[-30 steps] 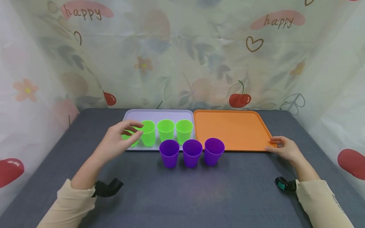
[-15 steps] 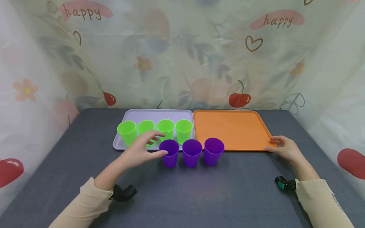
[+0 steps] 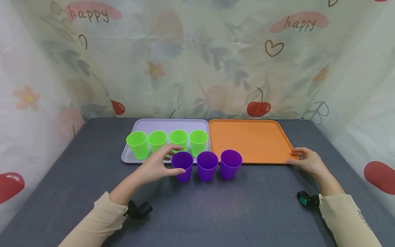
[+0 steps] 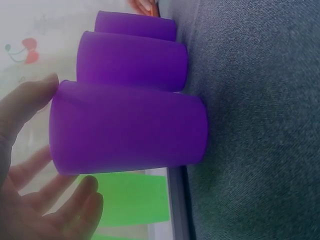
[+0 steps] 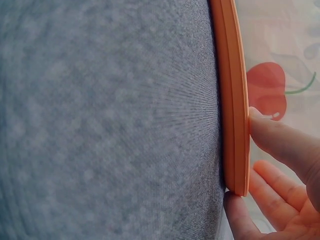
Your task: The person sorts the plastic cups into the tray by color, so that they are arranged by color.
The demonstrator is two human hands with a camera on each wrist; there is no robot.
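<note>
Three purple cups stand upright in a row on the dark cloth, in front of the trays. Around the leftmost purple cup (image 3: 182,166) my left hand (image 3: 157,166) is spread, thumb on the near side and fingers on the far side. In the left wrist view the thumb tip (image 4: 50,82) is right at this cup's rim, and the other fingers are loosely bent past it. My right hand (image 3: 310,161) holds the near right corner of the orange tray (image 3: 250,140), thumb on its rim and a finger at the corner's edge.
Several green cups (image 3: 137,145) stand in a row on the lilac tray (image 3: 171,124), which adjoins the orange tray on its left. The middle purple cup (image 3: 207,166) and right purple cup (image 3: 230,164) stand close beside the left one. A patterned curtain (image 3: 197,61) hangs behind the table.
My left hand has moved right and nearer, from the leftmost green cup to the leftmost purple cup, and its thumb and fingers now straddle it. The right hand stays on the tray corner.
</note>
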